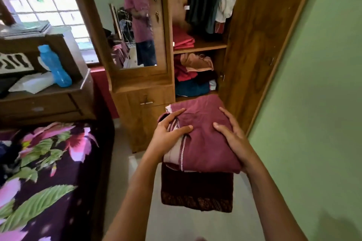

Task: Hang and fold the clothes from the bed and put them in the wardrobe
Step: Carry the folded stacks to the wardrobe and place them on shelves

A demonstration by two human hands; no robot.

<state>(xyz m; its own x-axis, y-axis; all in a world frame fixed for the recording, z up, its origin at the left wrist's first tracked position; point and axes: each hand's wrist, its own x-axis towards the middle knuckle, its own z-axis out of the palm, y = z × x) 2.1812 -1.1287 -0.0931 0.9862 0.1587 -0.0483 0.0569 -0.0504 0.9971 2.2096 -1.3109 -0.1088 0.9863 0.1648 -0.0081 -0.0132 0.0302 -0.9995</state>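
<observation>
I carry a stack of folded clothes in front of the open wooden wardrobe (260, 45). A folded maroon garment (205, 143) with white stitching lies on top, and a darker brown folded cloth (195, 191) hangs below it. My left hand (168, 131) grips the stack's left edge, thumb on top. My right hand (233, 135) holds the right edge, thumb and a finger on top and the rest hidden under the cloth. Folded red clothes (182, 39) sit on the wardrobe's upper shelf, and a heap of mixed clothes (194, 74) fills the shelf below. Hanging garments (211, 0) fill the top.
The bed with a floral sheet (45, 172) is at the left. A wooden bedside unit (49, 100) carries a blue bottle (54, 66). The wardrobe's mirrored door (137, 25) stands left of the shelves; its open door (274, 35) is at the right. A green wall (323, 103) is to the right.
</observation>
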